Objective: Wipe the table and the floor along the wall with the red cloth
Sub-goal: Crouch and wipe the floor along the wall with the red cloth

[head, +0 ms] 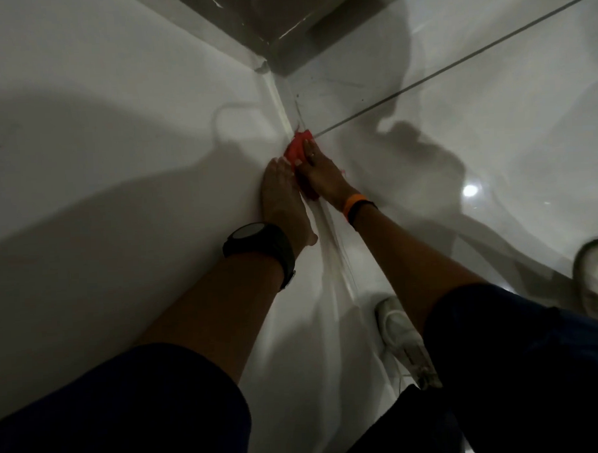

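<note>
The red cloth lies bunched where the white wall meets the glossy white tiled floor. My right hand presses flat on the cloth, fingers stretched forward along the seam; an orange and black band is on that wrist. My left hand lies against the wall beside the cloth, its fingertips touching the cloth's near edge; a black watch is on that wrist. Part of the cloth is hidden under my right hand.
A dark grey furniture base stands in the corner ahead. A dark grout line runs diagonally across the floor. My two white shoes stand on the floor at the right. The baseboard runs toward me.
</note>
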{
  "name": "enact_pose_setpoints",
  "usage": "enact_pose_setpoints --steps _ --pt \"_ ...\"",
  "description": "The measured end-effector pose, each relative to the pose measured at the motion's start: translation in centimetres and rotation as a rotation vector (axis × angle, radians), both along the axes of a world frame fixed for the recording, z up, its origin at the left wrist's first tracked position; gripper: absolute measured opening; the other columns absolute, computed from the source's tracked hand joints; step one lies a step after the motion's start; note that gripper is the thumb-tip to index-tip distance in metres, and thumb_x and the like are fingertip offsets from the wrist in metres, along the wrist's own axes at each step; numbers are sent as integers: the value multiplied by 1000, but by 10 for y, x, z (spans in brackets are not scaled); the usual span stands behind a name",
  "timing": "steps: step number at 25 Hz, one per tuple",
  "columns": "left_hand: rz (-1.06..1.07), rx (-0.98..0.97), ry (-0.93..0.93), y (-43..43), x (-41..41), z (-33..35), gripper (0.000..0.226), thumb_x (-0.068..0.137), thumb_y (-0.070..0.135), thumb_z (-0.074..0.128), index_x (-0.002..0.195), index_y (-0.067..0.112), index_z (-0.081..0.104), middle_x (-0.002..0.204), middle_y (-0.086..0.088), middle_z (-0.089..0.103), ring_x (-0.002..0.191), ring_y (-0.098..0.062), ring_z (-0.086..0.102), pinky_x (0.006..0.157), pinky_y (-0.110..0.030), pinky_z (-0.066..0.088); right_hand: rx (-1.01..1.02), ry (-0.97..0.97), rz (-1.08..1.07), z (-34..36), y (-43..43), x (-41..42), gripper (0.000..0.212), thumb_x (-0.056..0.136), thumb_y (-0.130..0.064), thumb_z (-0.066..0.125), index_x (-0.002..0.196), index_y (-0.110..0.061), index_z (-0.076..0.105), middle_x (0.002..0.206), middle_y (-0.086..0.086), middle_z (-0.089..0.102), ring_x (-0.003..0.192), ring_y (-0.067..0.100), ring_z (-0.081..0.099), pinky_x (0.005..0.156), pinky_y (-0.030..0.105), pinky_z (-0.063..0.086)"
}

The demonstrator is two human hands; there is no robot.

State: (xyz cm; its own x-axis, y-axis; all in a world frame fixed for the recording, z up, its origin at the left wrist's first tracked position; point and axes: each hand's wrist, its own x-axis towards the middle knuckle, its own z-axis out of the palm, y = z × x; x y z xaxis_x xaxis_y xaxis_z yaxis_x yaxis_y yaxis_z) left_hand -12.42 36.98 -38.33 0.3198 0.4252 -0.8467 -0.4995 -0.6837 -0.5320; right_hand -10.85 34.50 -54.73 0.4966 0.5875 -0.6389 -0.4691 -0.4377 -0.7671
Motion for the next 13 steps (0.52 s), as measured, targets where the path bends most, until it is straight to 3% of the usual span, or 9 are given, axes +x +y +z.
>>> enact_pose_setpoints --steps 2,4,7,9,11,13 --pt "18 -16 -3 -3 -1 2 116 93 80 35 162 -2 -8 168 -23 -13 160 -34 -10 128 -45 -7 3 -2 -7 2 -7 -11 66 110 -41 36 164 -20 3 173 11 15 159 32 19 132 56 5" --pt "0 -26 26 -8 -4 5 115 94 80 34 162 -3 -7 168 -24 -12 160 -36 -10 128 -46 -7 -101 82 -15 9 -43 -56 64 109 -45 37 164 -29 8 166 10 37 151 32 39 131 56 14" --pt "-45 -48 85 -18 -13 8 114 95 80 31 162 -4 -7 168 -25 -13 159 -37 -10 128 -47 -7 -317 176 37 28 -108 -140 58 107 -47 40 160 -29 28 127 10 71 115 31 68 114 46 46" --pt "-4 -72 99 -24 -20 7 114 95 79 32 162 -4 -6 168 -26 -12 159 -37 -10 128 -47 -6 -378 230 58 27 -119 -161 53 106 -45 42 150 -16 48 106 11 72 93 28 69 95 38 56" --pt "30 -67 107 -28 -24 4 114 95 79 34 163 -3 -5 168 -26 -12 159 -37 -10 128 -47 -6 -367 247 31 12 -101 -138 48 107 -44 41 136 -10 59 115 21 71 97 36 71 98 46 58" --pt "37 -50 106 -29 -25 1 114 94 79 36 163 -3 -5 168 -26 -12 159 -37 -10 128 -47 -6 -270 206 26 2 -72 -98 48 106 -36 43 145 -9 51 130 28 65 109 42 69 105 53 54"
